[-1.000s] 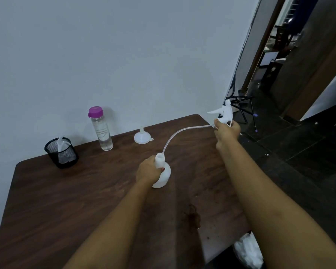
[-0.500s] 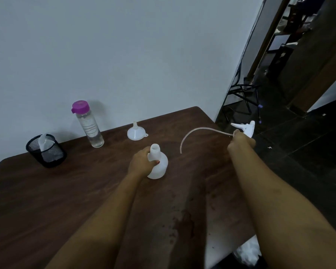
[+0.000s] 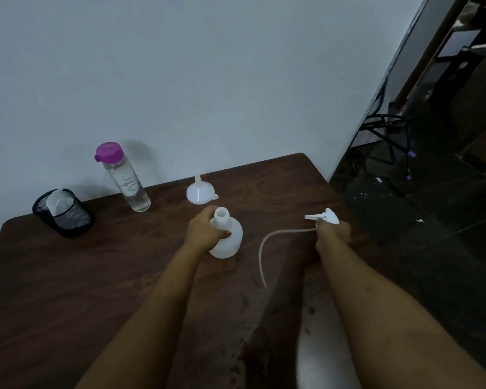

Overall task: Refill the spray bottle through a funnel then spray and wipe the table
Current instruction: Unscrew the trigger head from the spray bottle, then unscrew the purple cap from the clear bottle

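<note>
A white spray bottle (image 3: 230,237) stands upright on the dark wooden table (image 3: 68,276), its neck open. My left hand (image 3: 204,231) grips it around the shoulder. My right hand (image 3: 333,233) holds the white spray head (image 3: 324,216) low over the table near the right edge. Its thin dip tube (image 3: 264,248) curves down to the tabletop, clear of the bottle. A white funnel (image 3: 199,191) rests mouth down behind the bottle. A clear water bottle (image 3: 124,178) with a purple cap stands at the back.
A black mesh cup (image 3: 63,213) with a pale cloth inside sits at the back left. The wall runs close behind the table. Past the right edge the dark floor drops away, with black chair legs (image 3: 387,130) further back. Dark stains mark the table's near middle.
My right hand has drawn the spray head and tube fully out of the bottle and lowered it toward the table's right side. My left hand has kept its hold on the bottle.
</note>
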Tool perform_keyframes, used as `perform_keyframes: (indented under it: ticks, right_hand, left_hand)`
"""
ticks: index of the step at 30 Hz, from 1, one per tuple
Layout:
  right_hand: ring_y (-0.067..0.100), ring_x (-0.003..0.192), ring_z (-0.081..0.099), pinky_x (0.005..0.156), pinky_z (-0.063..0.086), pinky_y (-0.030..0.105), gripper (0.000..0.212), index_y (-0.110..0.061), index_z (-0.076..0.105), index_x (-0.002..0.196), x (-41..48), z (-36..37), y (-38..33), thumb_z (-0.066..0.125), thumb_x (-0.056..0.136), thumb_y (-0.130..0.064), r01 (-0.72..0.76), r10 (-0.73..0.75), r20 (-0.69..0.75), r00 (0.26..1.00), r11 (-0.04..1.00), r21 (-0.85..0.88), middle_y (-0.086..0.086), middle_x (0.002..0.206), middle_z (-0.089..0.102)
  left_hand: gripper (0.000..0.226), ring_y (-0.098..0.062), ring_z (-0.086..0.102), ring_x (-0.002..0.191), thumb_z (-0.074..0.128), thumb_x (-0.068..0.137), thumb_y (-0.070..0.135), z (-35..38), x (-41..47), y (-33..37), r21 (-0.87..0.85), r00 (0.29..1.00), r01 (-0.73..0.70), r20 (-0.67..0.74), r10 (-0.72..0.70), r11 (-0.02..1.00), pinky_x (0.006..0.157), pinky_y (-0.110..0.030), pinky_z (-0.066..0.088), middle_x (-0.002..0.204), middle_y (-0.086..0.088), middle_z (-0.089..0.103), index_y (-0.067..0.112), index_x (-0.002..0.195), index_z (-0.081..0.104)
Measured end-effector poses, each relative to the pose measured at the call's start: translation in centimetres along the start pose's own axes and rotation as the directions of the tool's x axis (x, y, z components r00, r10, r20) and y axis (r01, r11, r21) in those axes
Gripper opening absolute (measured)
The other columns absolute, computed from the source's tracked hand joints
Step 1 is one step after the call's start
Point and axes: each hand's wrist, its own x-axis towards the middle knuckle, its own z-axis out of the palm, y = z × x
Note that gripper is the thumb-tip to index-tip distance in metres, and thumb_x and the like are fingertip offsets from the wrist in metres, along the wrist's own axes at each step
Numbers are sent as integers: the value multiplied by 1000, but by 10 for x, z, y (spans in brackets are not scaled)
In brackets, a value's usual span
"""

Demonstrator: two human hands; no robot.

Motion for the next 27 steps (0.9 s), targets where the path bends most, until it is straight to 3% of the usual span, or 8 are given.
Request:
perform_keyframes:
  ticks: [5,9,14,16,19,21,24,27]
  right_hand:
    - [30,110,59,86,48,34,56,-10,48,132,9,27,3,71,82,-16,102,-80,160,984,985,-137,15,128,57]
    - [24,99,62,87,50,34,48,-14,56,123,13,44,11,70,77,-14,238,-176,290,941,952,-192,10,119,64]
    - [27,113,59,94,47,32,50,-10,54,128,12,62,9,69,80,-10,340,-215,426,879,908,-245,10,125,61]
    - [28,117,55,98,46,37,54,-19,51,132,10,68,11,68,81,-21,346,-187,430,883,880,-327,10,131,56]
    - [33,128,35,98,39,43,63,-34,39,139,1,71,7,64,82,-45,307,-116,364,924,793,-527,10,141,33]
    - [34,130,28,99,35,47,67,-37,31,142,-8,76,-1,61,83,-49,365,-187,342,921,720,-590,10,144,25]
    - [35,133,26,104,30,50,70,-36,24,145,-34,94,-20,60,86,-46,529,-376,372,849,616,-583,12,149,22]
    - [32,131,28,102,32,47,62,-31,30,142,-72,123,-44,59,87,-39,711,-537,467,703,547,-441,8,145,28]
  left_hand:
    - [55,-21,53,115,79,73,13,2,2,3,-43,999,39,-2,-39,998,93,-30,42,127,-4,58,16,122,54]
    - [58,-21,53,117,79,72,11,1,-3,-2,-73,998,53,-24,-55,996,90,-28,40,127,-4,58,14,125,55]
    - [60,-18,53,116,80,71,13,3,-8,-5,-107,997,53,-51,-58,993,91,-27,40,127,-1,59,16,125,55]
    - [57,-16,54,113,81,69,13,2,-10,-5,-122,997,42,-57,-50,992,91,-28,43,122,2,61,18,121,58]
    - [53,-16,55,112,81,67,12,-6,-13,-6,-156,997,55,-40,-62,986,92,-31,46,118,6,62,21,115,60]
    - [56,-14,51,115,81,67,10,-15,-14,-8,-190,996,86,-11,-89,978,92,-29,45,122,7,58,21,117,58]
    - [67,-9,45,119,79,67,4,-36,-16,-14,-232,993,113,-7,-118,966,86,-17,43,130,9,49,23,126,53]
    - [72,2,51,99,74,69,-5,-67,-20,-25,-311,990,135,-5,-143,941,64,-8,48,132,7,44,26,129,49]
